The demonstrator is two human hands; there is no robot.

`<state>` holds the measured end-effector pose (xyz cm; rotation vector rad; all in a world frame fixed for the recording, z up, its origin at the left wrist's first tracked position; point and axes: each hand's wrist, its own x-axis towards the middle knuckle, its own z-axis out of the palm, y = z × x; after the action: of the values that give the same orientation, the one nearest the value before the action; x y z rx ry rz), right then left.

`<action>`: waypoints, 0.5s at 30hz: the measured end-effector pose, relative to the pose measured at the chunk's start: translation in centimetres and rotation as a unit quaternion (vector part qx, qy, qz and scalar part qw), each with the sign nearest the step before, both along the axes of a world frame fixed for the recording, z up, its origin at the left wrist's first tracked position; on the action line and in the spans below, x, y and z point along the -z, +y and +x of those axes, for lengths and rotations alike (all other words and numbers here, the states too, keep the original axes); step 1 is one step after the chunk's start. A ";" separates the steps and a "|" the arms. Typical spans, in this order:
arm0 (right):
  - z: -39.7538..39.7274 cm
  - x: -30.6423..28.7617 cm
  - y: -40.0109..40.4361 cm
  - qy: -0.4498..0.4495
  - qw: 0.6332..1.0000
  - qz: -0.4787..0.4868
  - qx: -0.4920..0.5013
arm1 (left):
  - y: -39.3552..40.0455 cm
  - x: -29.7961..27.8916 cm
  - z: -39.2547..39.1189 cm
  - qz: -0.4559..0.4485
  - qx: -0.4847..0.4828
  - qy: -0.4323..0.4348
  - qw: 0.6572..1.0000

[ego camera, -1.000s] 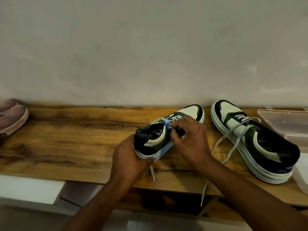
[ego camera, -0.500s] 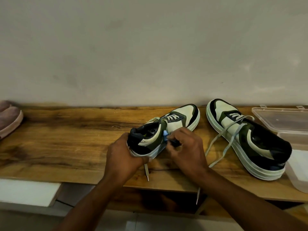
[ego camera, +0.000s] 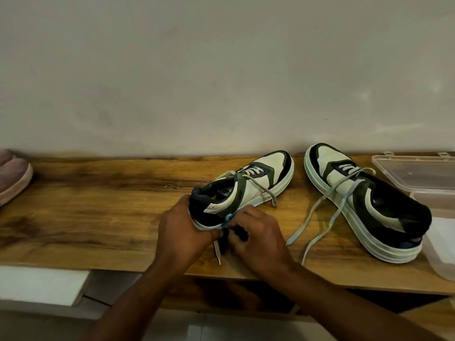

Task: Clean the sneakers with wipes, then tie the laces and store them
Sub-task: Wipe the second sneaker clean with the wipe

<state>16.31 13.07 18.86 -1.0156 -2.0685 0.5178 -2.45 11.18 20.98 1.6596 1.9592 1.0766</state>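
Two white, green and black sneakers lie on a wooden shelf [ego camera: 98, 205]. The left sneaker [ego camera: 248, 188] points toward the wall, and my left hand [ego camera: 182, 232] grips its heel from the left. My right hand [ego camera: 258, 235] pinches a small blue wipe [ego camera: 228, 219] against the sole's edge near the heel; most of the wipe is hidden by my fingers. The right sneaker [ego camera: 364, 200] lies apart to the right. Its untied pale laces [ego camera: 320, 212] trail over the wood toward the front edge.
A clear plastic box [ego camera: 418, 173] with its lid open stands at the far right, touching the right sneaker's heel side. A pinkish shoe [ego camera: 12, 178] sits at the shelf's far left. A plain wall rises right behind the shelf. Another shelf lies below.
My right hand has slid the blue wipe from the sneaker's tongue area down its side to the sole edge near the heel. My left hand has kept its grip on the heel.
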 end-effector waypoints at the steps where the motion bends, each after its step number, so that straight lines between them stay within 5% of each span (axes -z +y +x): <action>1: 0.5 -0.2 0.7 0.002 1.000 -0.001 0.019 | 0.0 0.0 -0.1 0.000 0.002 0.002 1.000; 7: 4.1 -0.8 4.9 0.052 0.974 -0.024 0.217 | -0.1 0.0 -0.1 0.001 0.005 0.003 1.000; 15: 0.3 -0.1 1.0 0.013 0.999 -0.004 0.048 | -0.2 -0.4 0.4 0.003 -0.010 0.007 1.000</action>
<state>16.57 14.05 18.99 -1.1008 -1.9848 0.4880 -2.09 10.96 21.33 1.6577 1.9870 1.0831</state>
